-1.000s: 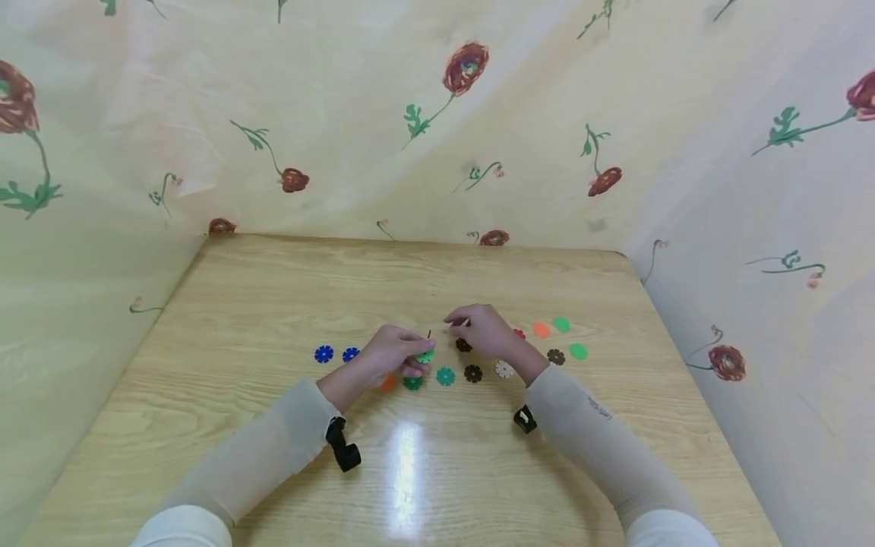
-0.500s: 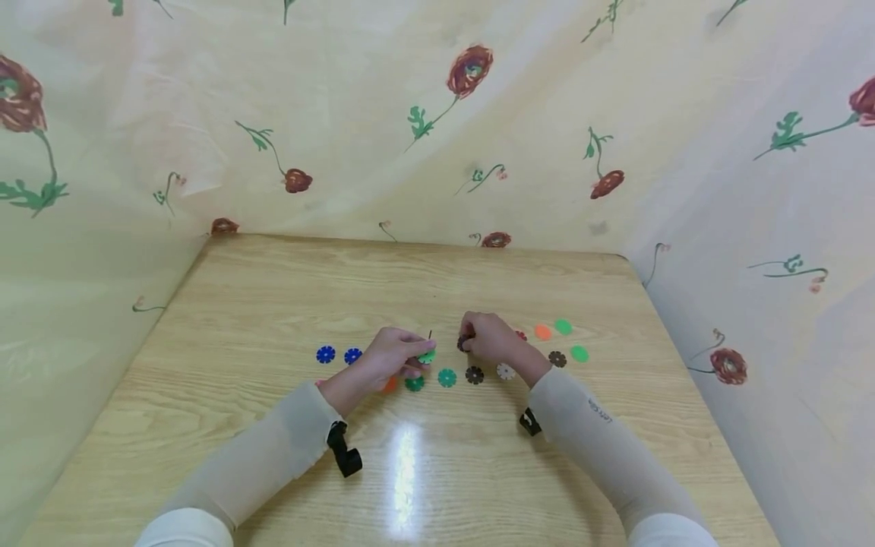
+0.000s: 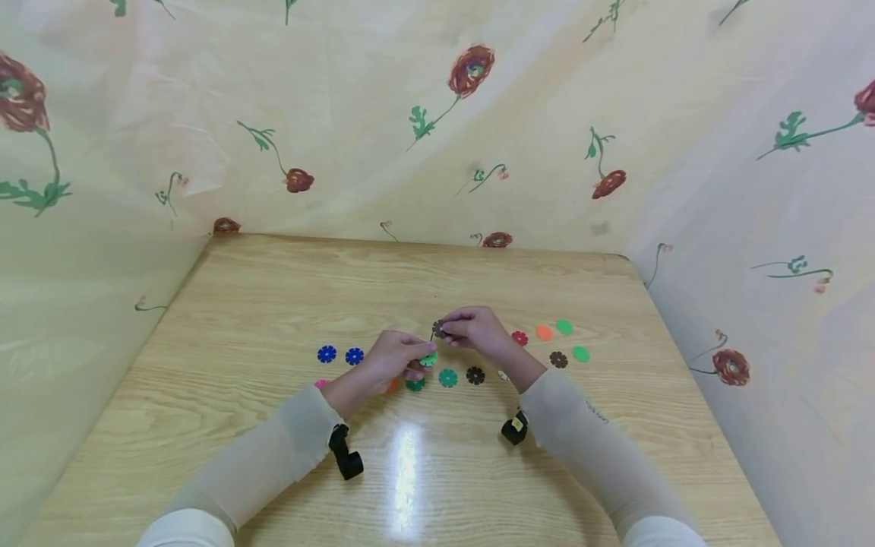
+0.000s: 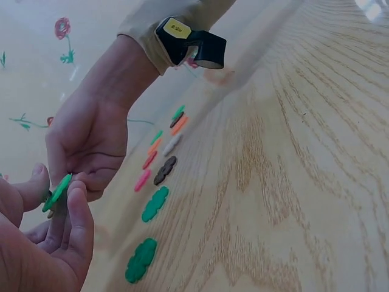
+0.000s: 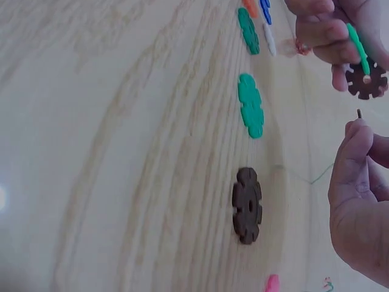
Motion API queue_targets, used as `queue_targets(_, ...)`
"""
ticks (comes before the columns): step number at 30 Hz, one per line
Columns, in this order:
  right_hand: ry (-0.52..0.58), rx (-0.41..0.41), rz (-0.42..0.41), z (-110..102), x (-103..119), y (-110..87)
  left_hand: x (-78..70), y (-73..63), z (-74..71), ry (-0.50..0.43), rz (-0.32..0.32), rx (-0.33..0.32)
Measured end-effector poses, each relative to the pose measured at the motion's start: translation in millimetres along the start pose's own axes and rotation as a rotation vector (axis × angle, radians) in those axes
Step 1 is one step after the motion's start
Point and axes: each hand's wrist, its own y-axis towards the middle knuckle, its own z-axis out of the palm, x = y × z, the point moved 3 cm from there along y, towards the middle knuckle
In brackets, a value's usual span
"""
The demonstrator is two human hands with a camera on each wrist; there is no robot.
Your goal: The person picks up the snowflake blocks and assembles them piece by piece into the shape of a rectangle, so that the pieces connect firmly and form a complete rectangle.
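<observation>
My left hand point(image 3: 391, 358) pinches a bright green notched disc point(image 3: 428, 358) between thumb and fingers. A brown notched disc point(image 5: 360, 85) is joined to that green one, as the right wrist view shows. Close on the right, my right hand point(image 3: 475, 331) pinches another brown notched disc point(image 3: 439, 328) by its edge, raised over the table. Only a thin edge of this second brown disc point(image 5: 359, 114) sticks out past the fingertips in the right wrist view. The two hands' discs are very near each other; in the head view they nearly overlap.
Loose discs lie on the wooden table point(image 3: 307, 289): blue point(image 3: 326, 354) at left, teal point(image 3: 447, 377) and brown point(image 3: 475, 375) in front, red point(image 3: 519, 338), orange point(image 3: 543, 333) and green point(image 3: 563, 327) at right. Flowered cloth point(image 3: 383, 114) hangs behind and on both sides.
My right hand came down onto a brown disc on the table, picked it up and brought it left to my left hand. The left hand stays put with its discs.
</observation>
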Motion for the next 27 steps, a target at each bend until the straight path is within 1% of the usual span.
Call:
queue_targets(4,-0.007,0.005,-0.004,4,0,-1.3,2.2,1.3,2.9,-0.016,0.004,0.016)
queue_targets(8,0.019,0.007,0.005,7,0,-0.7,5.0,2.6,6.2,-0.039,0.007,0.024)
queue_targets(13,0.065,0.011,0.017,10,0,0.1,9.1,4.8,7.7,-0.057,0.008,0.005)
queue_targets(18,0.071,0.015,0.003,11,1,0.2,11.2,7.4,7.3,-0.075,0.020,-0.019)
queue_targets(22,0.075,0.022,-0.010,13,1,-0.9,9.8,5.9,6.9,-0.088,0.021,-0.038)
queue_targets(27,0.080,0.024,-0.017,16,4,-3.6,8.5,4.6,6.4,-0.085,0.023,-0.045)
